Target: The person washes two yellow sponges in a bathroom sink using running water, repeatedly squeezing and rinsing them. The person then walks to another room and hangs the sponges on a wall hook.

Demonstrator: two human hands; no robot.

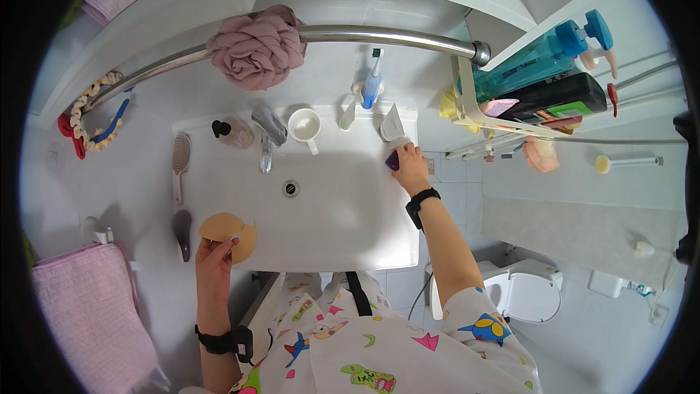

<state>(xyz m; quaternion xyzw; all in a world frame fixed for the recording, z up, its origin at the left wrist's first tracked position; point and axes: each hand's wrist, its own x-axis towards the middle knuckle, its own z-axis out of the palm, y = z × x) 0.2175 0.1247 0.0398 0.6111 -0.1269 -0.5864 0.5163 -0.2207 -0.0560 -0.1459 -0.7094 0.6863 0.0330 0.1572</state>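
My left hand [217, 257] pinches a tan, two-lobed soft item [227, 227], perhaps a pair of silicone pads, over the left front of the white washbasin [328, 241]. At the basin's right rim, my right hand [411, 167] has its fingers on a small dark purple object [392, 160]; its kind is not clear. Just behind that hand a white tube [391, 125] stands on the ledge. Further left along the ledge are a smaller tube [348, 115], an electric toothbrush [371, 87], a white mug [304, 126], the chrome faucet [267, 142] and a pump bottle [236, 132].
Two hairbrushes [181, 158] lie along the basin's left rim. A metal rail [383, 35] with a pink fabric flower [257, 49] crosses above the ledge. At right hangs a caddy [465, 93] of bottles; a toilet [528, 290] stands lower right. A pink towel [93, 312] hangs at left.
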